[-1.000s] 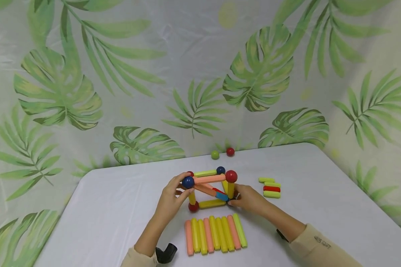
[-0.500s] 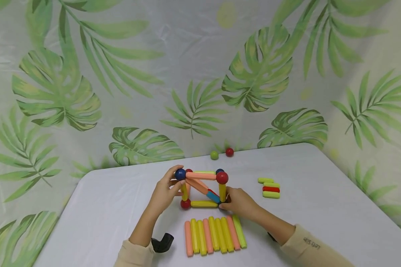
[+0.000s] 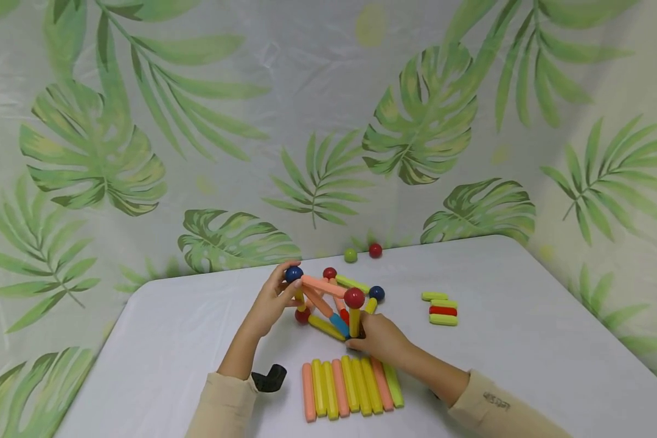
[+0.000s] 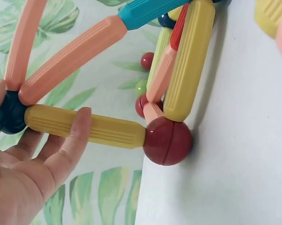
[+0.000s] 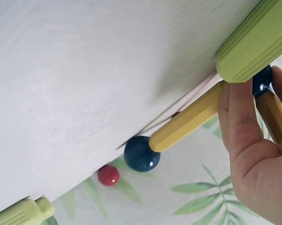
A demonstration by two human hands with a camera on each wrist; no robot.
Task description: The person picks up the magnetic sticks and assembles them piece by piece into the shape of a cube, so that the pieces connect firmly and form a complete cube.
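Observation:
A frame of magnetic rods and balls stands between my hands, its near yellow rod running along the bottom. My left hand holds the blue ball at the upper left corner, one finger lying along the yellow upright below it. A red ball forms the foot of that upright. Low at the near right corner, my right hand pinches a dark blue ball, mostly hidden in the head view. Above it, a red ball tops another upright. Salmon and blue rods slant across the near side.
A row of yellow, salmon and green rods lies just in front of the frame. Several short green and red rods are off to the right. A green ball and a red ball sit at the table's back edge.
The frame has shifted left and then turned, its near right corner swinging toward me and the far right blue ball moving right. Both hands have moved left, keeping their hold.

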